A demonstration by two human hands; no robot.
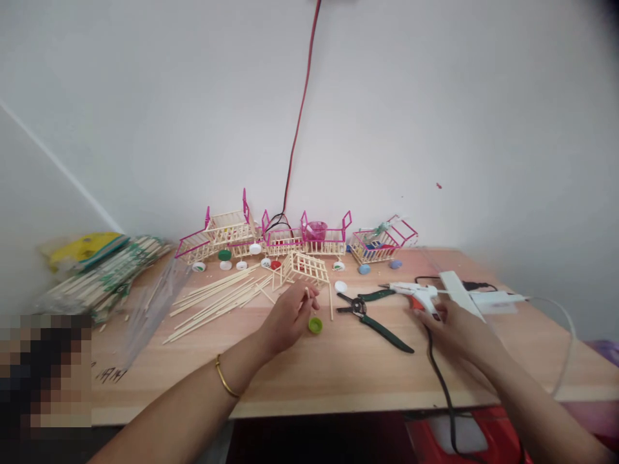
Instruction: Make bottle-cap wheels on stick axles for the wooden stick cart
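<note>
My left hand (289,314) is closed in a pinch on a short wooden stick (307,293), of which only the end shows. Just behind it, a small basket frame of pale sticks (305,267) rests on the table. A green bottle cap (315,325) lies beside my left fingertips, and a white cap (340,286) sits farther back. My right hand (447,322) grips a white hot glue gun (416,291) by its handle, nozzle toward the left. Between my hands lie wire strippers (372,316) with dark green handles, their jaws toward the left.
Finished stick carts (227,232) with pink handles and cap wheels line the wall, one (380,248) holding small items. Loose sticks (217,306) and bagged sticks (116,267) lie left. A white power strip (498,298) and black cord (440,380) are at the right.
</note>
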